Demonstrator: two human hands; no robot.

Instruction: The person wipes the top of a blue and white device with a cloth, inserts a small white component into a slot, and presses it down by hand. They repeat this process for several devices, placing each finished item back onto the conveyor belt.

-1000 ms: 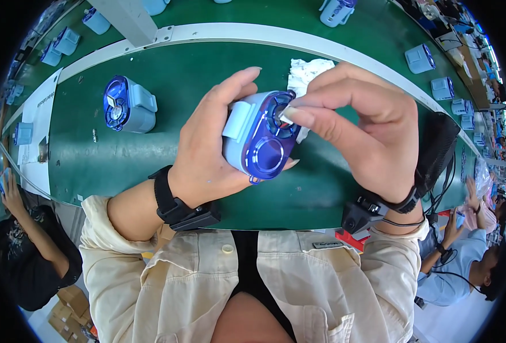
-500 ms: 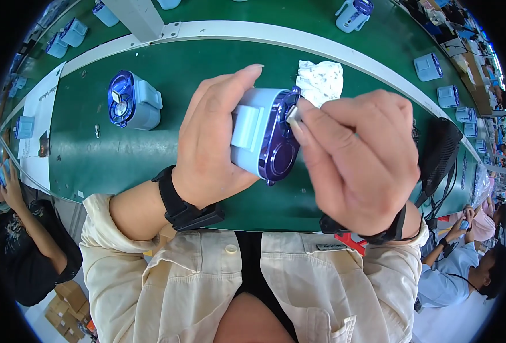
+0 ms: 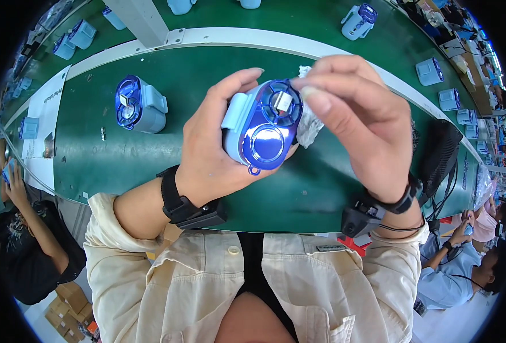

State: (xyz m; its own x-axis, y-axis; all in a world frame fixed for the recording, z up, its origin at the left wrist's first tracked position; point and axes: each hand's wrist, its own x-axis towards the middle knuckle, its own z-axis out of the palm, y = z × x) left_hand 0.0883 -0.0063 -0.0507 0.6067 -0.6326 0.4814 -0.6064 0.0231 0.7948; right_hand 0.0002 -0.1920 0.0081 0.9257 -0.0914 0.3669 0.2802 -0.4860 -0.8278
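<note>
My left hand [image 3: 204, 134] is wrapped round a light-blue plastic device [image 3: 264, 127] with a glossy dark-blue top, tilted so that the top faces me. A small silver-white square piece [image 3: 282, 102] sits in the round spoked opening of that top, beside a shiny round disc. My right hand [image 3: 361, 114] is at the device's upper right edge, thumb and forefinger apart with nothing seen between them; whether the fingertips touch the rim I cannot tell. A similar device [image 3: 144, 106] stands on the green table to the left, a silver piece in its opening too.
Crumpled white paper or cloth [image 3: 309, 127] lies partly behind my right hand. A black mesh pouch [image 3: 439, 151] with cords lies at the right. A white rail [image 3: 235, 38] crosses the far side; more blue devices [image 3: 358, 23] stand beyond it. Other people sit left and right.
My right fingers have let go of the silver-white piece and moved up and away from the opening. The device has turned so its top faces me more fully.
</note>
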